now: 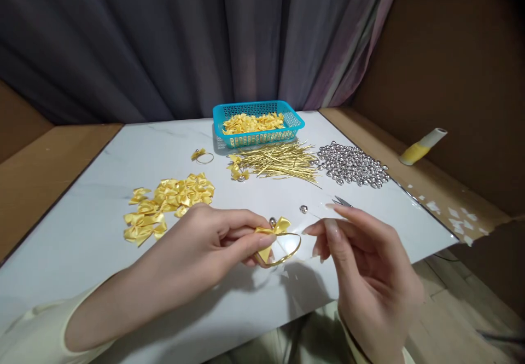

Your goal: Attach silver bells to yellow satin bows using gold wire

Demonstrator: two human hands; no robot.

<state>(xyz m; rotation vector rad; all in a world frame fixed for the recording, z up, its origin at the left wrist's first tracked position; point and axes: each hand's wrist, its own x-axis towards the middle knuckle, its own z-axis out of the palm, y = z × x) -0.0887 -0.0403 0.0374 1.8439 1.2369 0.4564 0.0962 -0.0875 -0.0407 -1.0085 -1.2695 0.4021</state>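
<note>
Small sticker on the side of the blue basket [295, 120], too tiny to read. Pinched tight between the thumb and fingers of the left hand [205, 243]: a yellow bow [275, 227], up over the near part of the white table [102, 232]. Under the bow, a thin gold ring [287, 252]; right at the top of the bow, a little silver bell [272, 221]. Just beside the ring, the right hand [361, 260], fingers loose and apart, with nothing to see in them. Behind the right hand, a loose bell [303, 209] and the tips of scissors [342, 202], partly hidden by the fingers. Off to the left, a heap of bows [168, 202]. Farther back, a done ring with a bow [203, 156], a bunch of gold wires [279, 161] and a big pile of silver bells [353, 166]. More bows heaped inside the basket. On the brown ledge to the right, a yellow and white tube [422, 146] lying on its side. Behind it all, a gray curtain [164, 41].
</note>
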